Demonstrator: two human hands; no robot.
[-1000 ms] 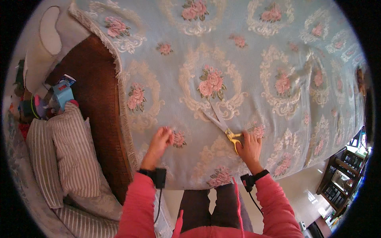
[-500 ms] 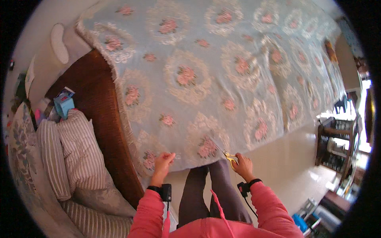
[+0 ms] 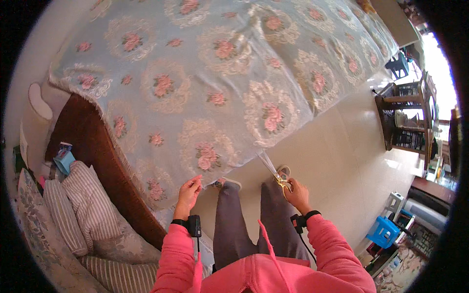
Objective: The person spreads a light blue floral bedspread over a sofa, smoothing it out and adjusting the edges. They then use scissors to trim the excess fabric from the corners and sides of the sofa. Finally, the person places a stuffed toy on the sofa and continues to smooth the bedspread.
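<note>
A pale blue floral cloth point(image 3: 195, 93) with pink roses and cream lace-like rings spreads out before me. My left hand point(image 3: 189, 191) is closed in a pinch at the cloth's near edge; what lies between its fingertips is too small to make out. In my right hand point(image 3: 297, 194) is a pair of scissors point(image 3: 279, 178) with gold handles. Their blades point forward and left, slightly parted, with the tips close to the cloth's edge. A black band with a small box sits on each wrist.
A brown wooden sofa end point(image 3: 93, 132) and striped cushions point(image 3: 90, 200) are on my left, with a light blue box point(image 3: 64, 161) behind them. To the right stand a dark shelf rack point(image 3: 405, 117) and a blue stool point(image 3: 383, 232). My shoes rest on the pale tiled floor point(image 3: 337, 156).
My view has turned right, so the cloth sits farther left and more floor shows. The scissors have come off the cloth's surface to beyond its edge. My left hand still pinches.
</note>
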